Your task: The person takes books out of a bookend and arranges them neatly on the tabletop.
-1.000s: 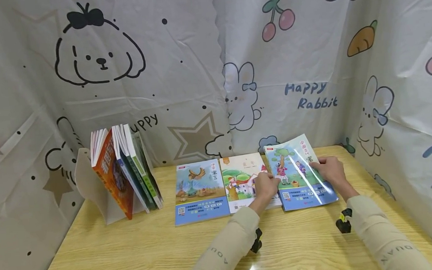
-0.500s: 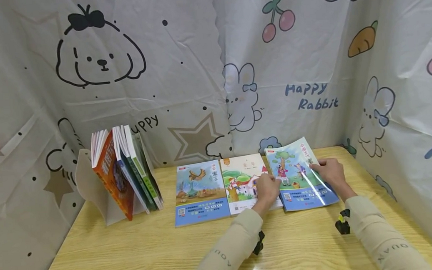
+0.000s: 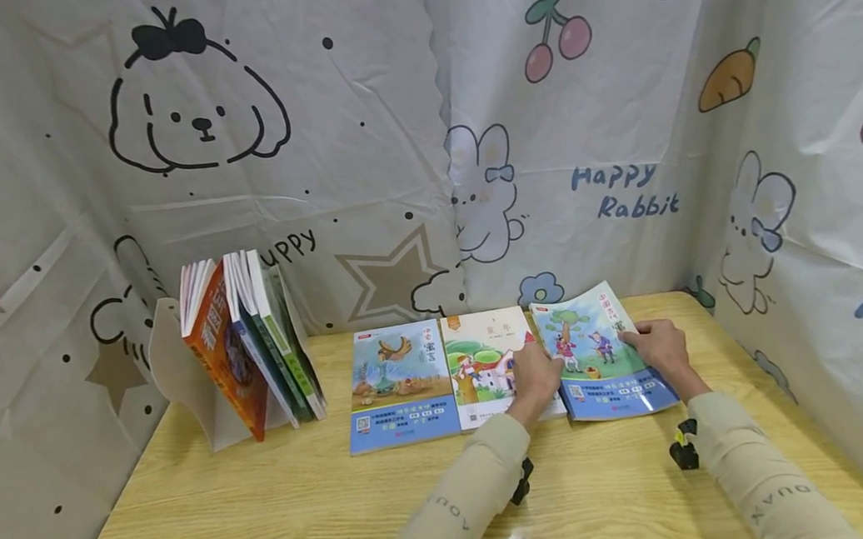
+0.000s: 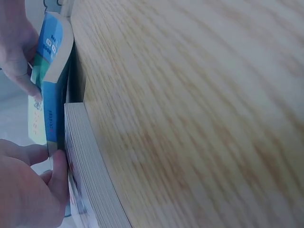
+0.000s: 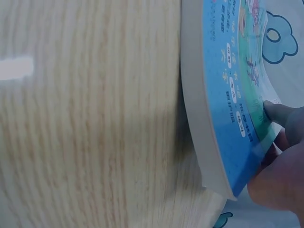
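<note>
A thin softcover picture book (image 3: pixel 590 338) with a blue lower band is held at both sides, at the right end of a row of books. My left hand (image 3: pixel 535 379) pinches its left edge; in the left wrist view the thumb and a finger (image 4: pixel 58 175) meet at the spine. On the opposite side my right hand (image 3: pixel 658 350) grips the right edge, thumb on the cover. The right wrist view shows the book (image 5: pixel 228 104) bowed, its right corner raised off the wood. Partly behind my left hand lies a cream-coloured book (image 3: pixel 477 383).
Another blue-banded book (image 3: pixel 405 422) lies flat at the left of the row. A pale bookend stand (image 3: pixel 175 362) at the far left holds several upright books, an orange one (image 3: pixel 219 343) among them. A printed curtain (image 3: pixel 373 182) encloses the wooden table (image 3: pixel 283 505).
The held book's far edge has come down a little, and my right hand has lowered slightly with it. My left hand stays at the book's left edge. The other books are unmoved.
</note>
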`<state>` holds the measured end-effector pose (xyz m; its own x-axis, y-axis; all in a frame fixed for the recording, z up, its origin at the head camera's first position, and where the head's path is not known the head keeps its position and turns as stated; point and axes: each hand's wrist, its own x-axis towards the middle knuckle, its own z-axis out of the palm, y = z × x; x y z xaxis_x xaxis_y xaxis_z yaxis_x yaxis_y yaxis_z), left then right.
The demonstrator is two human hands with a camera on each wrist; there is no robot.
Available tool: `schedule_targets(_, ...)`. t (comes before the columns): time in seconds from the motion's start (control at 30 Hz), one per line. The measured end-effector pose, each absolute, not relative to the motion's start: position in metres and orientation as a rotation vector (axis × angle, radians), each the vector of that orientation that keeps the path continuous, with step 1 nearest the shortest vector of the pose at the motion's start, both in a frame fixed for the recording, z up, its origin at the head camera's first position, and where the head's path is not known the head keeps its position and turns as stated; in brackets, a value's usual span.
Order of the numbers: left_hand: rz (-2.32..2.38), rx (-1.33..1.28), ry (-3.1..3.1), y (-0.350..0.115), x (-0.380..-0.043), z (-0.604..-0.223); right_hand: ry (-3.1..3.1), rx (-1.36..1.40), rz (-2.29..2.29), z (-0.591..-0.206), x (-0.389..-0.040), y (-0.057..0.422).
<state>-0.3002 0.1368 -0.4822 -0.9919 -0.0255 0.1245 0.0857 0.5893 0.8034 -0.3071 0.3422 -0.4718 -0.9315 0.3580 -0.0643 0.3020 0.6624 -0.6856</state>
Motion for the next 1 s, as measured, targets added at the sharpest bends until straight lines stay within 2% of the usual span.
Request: schedule_targets(1.0, -1.113, -0.126, -2.904, 0.138, -0.312, -0.471, -2.729, -0.604, 1.135, -0.481, -0.306, 0.341)
